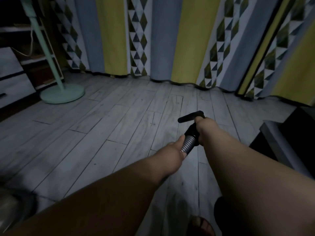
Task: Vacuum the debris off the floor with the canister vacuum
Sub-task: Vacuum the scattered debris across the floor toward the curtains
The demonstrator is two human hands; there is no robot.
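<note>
Down at the bottom edge a sandalled foot (202, 225) stands on the planks, and both bare forearms reach out from above it. The left hand (176, 148) is the nearer one, its fingers curled round the ribbed grey hose (186, 145). Just beyond it, the right hand (203, 132) is wrapped round the black handle (191, 132) where the hose ends. The vacuum's line runs straight away from the person, tipped a little to the right. The black nozzle (190, 117) sits just past the right knuckles, its long bar lying across that line. I can't tell whether it touches the pale plank floor (119, 125). I'd guess any push goes forward toward the striped curtains (162, 40); no debris shows in this dim light.
</note>
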